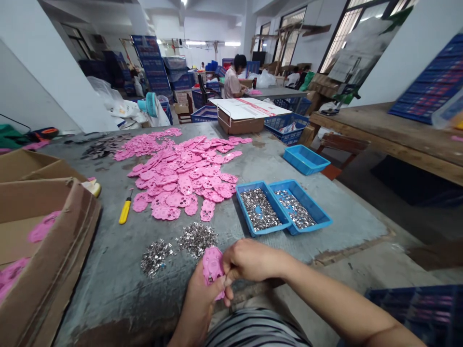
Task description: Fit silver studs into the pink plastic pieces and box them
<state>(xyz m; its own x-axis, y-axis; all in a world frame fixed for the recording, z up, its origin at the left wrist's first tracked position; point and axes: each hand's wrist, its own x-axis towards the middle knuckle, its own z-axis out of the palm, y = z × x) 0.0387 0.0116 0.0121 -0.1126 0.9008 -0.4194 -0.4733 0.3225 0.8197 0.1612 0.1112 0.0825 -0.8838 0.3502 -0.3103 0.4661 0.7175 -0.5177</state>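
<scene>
Piece in hand: pink plastic piece (212, 266), low in the frame just left of centre, held upright over the near table edge.
Left hand (201, 299): closed around the lower part of the pink plastic piece, thumb across its front.
Right hand (249, 260): fingers pinched shut on the right edge of the same piece; whether a small metal part sits between the fingertips cannot be told.
Loose metal: two small heaps of silver parts (181, 246) on the table (119, 270), just above the hands.
Trays: two blue trays (280, 208) side by side right of centre, both holding silver parts; a third blue tray (306, 159) above them.
Pink pile: many flat pink pieces (181, 173) spread across the middle of the table.
Tool: yellow-handled tool (125, 211) lying left of the pile.
Boxes: cardboard box (43, 250) at lower left with pink pieces inside.
Background: a person (233, 77) seated at a far table, top centre; stacked blue crates (152, 62) upper left.
Writing: none readable anywhere.
</scene>
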